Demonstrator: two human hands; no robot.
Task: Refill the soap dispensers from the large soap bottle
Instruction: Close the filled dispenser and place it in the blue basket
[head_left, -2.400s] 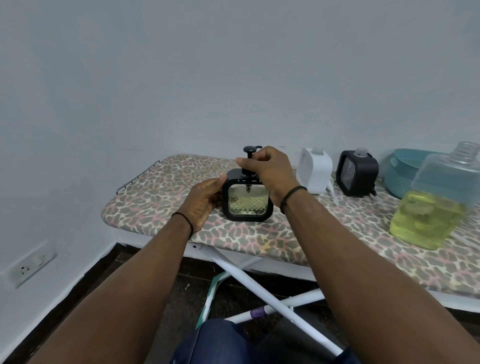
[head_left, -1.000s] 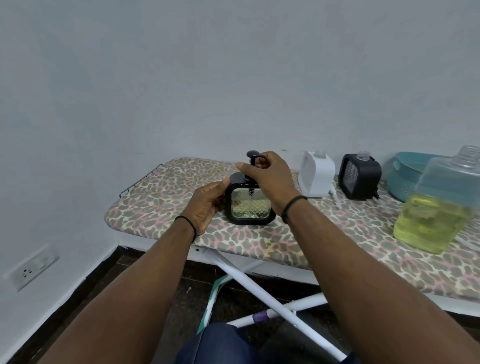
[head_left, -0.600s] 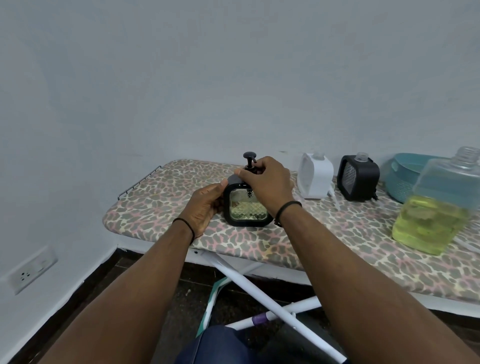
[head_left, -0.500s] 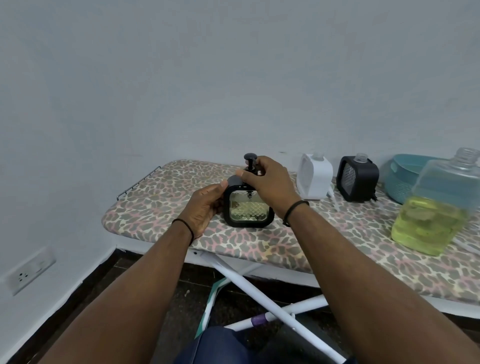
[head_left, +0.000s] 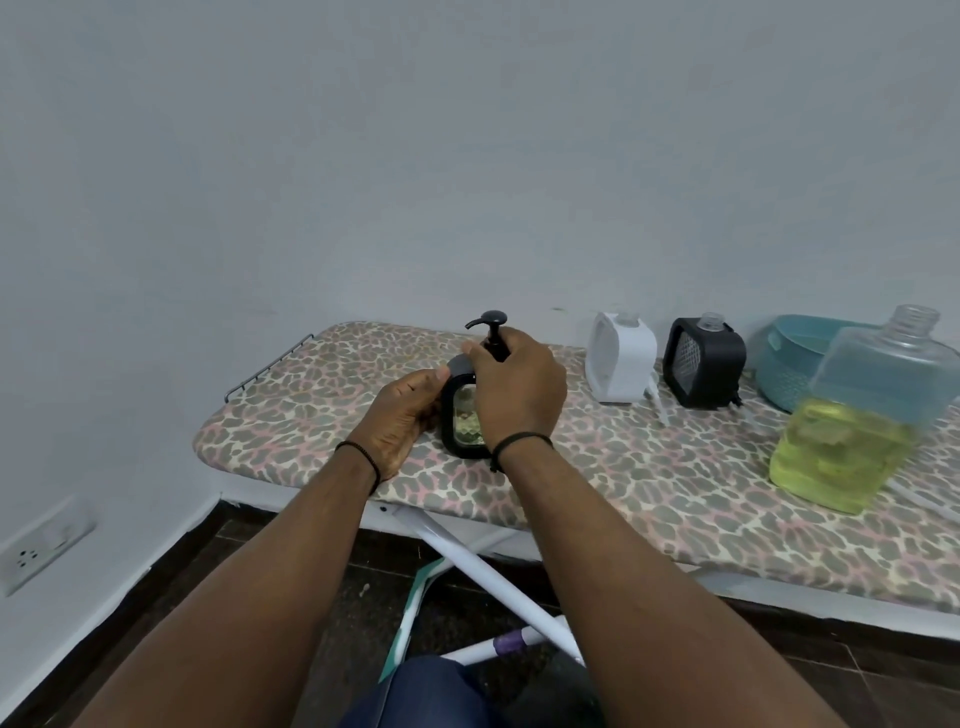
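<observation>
Pump spout (head_left: 474, 323) turned leftward; dispenser (head_left: 464, 415) upright, both grips clamped on it.

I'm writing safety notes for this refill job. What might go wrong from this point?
The large soap bottle stands uncapped near the ironing board's front edge; a knock may spill it. The right hand grips the pump while the left hand steadies the black dispenser; hard twisting may tip it on the soft cover.

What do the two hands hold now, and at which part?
The left hand grips the black soap dispenser by its left side; the right hand grips its pump neck.
</observation>
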